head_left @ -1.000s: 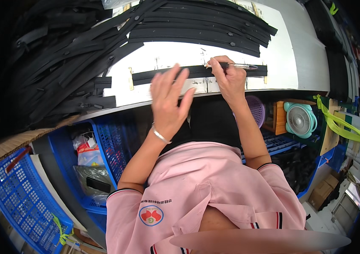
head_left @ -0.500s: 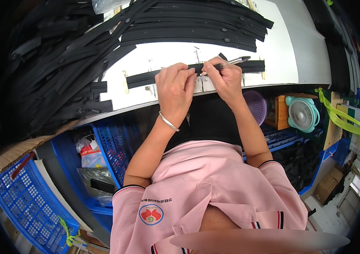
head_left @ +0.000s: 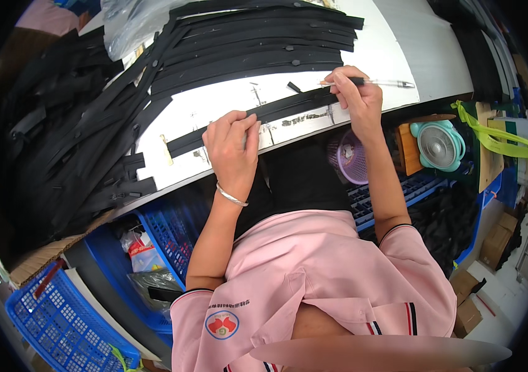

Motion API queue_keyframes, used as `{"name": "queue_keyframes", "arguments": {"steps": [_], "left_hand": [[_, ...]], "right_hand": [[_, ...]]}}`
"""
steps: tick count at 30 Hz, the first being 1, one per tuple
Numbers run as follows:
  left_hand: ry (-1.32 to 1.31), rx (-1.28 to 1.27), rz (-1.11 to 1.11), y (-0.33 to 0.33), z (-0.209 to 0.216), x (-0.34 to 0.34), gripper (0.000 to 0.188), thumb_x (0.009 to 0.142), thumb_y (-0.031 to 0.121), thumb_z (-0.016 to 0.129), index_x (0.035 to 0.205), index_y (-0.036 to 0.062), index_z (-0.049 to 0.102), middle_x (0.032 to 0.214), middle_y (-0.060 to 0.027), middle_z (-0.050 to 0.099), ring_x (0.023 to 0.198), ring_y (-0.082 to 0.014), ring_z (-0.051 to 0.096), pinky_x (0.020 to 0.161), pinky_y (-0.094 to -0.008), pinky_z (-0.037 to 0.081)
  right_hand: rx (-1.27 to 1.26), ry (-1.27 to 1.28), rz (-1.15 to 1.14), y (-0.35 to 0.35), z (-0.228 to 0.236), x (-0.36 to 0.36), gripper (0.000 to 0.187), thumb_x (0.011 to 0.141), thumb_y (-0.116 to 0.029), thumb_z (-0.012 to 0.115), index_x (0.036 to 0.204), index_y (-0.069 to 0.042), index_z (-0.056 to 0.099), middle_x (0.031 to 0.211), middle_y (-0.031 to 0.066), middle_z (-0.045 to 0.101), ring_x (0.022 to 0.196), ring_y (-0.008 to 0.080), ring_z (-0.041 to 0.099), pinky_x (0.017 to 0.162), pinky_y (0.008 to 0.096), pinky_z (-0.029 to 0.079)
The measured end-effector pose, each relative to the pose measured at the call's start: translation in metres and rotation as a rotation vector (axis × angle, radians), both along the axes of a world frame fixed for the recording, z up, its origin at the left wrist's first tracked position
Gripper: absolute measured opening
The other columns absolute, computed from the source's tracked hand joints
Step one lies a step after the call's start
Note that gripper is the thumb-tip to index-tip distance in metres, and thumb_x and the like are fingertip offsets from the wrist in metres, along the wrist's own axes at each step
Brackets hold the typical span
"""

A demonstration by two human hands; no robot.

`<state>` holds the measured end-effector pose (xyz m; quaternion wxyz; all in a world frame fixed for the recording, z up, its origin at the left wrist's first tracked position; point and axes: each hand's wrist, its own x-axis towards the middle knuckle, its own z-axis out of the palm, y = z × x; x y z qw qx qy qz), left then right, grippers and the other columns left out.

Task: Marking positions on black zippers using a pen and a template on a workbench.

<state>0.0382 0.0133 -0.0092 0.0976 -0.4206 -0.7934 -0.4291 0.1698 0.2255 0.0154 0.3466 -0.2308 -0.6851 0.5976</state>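
A long black fabric strip (head_left: 288, 104) lies along the white board (head_left: 211, 106) near the front edge of the table. My left hand (head_left: 231, 142) rests on it with bent fingers pressed together, pinning the strip down. A silver bangle (head_left: 231, 196) circles that wrist. Further right, my right hand (head_left: 359, 102) is closed round a pen (head_left: 388, 83) with a clear barrel and dark grip, held nearly level just above the strip's right part. That hand hides the strip's right end. Just behind the strip lies a small black piece (head_left: 293, 87).
Several black strips (head_left: 245, 46) lie side by side behind, beside a tangled black heap (head_left: 59, 142) on the left. A clear plastic bag (head_left: 130, 28) sits at the back. Below the table are blue crates (head_left: 68, 322), a purple basket (head_left: 352, 162) and a turquoise fan (head_left: 437, 146).
My right hand has moved right along the strip with the pen, away from my left hand. The pen now lies more level. The whole view has shifted a little.
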Motion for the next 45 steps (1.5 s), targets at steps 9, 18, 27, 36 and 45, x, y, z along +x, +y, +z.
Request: {"name": "queue_keyframes", "arguments": {"steps": [9, 18, 27, 36, 45], "left_hand": [[0.004, -0.049, 0.022, 0.000, 0.004, 0.001, 0.013, 0.083, 0.008, 0.082, 0.095, 0.0084, 0.075, 0.103, -0.0030, 0.071, 0.093, -0.0229, 0.063, 0.084, -0.0361, 0.044], [-0.034, -0.087, -0.003, 0.021, 0.016, 0.012, 0.015, 0.086, 0.007, 0.079, 0.102, 0.0065, 0.077, 0.107, -0.0068, 0.072, 0.102, -0.0257, 0.064, 0.091, -0.0369, 0.048], [-0.069, 0.017, -0.259, 0.092, 0.010, 0.034, 0.017, 0.082, 0.009, 0.081, 0.099, 0.0066, 0.078, 0.104, -0.0055, 0.072, 0.102, -0.0264, 0.063, 0.091, -0.0381, 0.047], [-0.062, 0.023, -0.211, 0.098, 0.005, 0.038, 0.015, 0.080, 0.006, 0.081, 0.094, 0.0072, 0.078, 0.102, -0.0044, 0.072, 0.100, -0.0255, 0.062, 0.089, -0.0378, 0.046], [-0.052, 0.062, -0.243, 0.094, -0.001, 0.034, 0.016, 0.079, 0.007, 0.079, 0.096, 0.0069, 0.075, 0.104, -0.0074, 0.070, 0.101, -0.0293, 0.063, 0.091, -0.0417, 0.047]], "right_hand": [[0.134, -0.244, -0.022, 0.019, -0.010, 0.014, 0.014, 0.099, -0.012, 0.071, 0.093, 0.001, 0.071, 0.083, 0.0001, 0.069, 0.066, 0.0049, 0.054, 0.061, 0.0214, 0.043], [0.319, -0.275, 0.040, 0.017, -0.012, 0.012, 0.013, 0.098, -0.007, 0.069, 0.092, 0.004, 0.070, 0.087, 0.0050, 0.071, 0.076, 0.0093, 0.063, 0.068, 0.0242, 0.049], [0.467, -0.113, 0.007, 0.018, -0.028, 0.009, 0.011, 0.094, -0.007, 0.073, 0.094, 0.003, 0.069, 0.089, 0.0064, 0.072, 0.062, 0.0143, 0.060, 0.055, 0.0278, 0.045], [0.232, -0.104, 0.085, 0.020, -0.016, 0.020, 0.012, 0.093, -0.005, 0.071, 0.088, 0.006, 0.069, 0.079, 0.0069, 0.069, 0.064, 0.0089, 0.059, 0.058, 0.0254, 0.045], [0.259, -0.229, 0.170, 0.026, -0.021, 0.022, 0.012, 0.097, -0.008, 0.067, 0.090, 0.001, 0.070, 0.077, 0.0043, 0.069, 0.070, 0.0107, 0.065, 0.064, 0.0271, 0.050]]}}
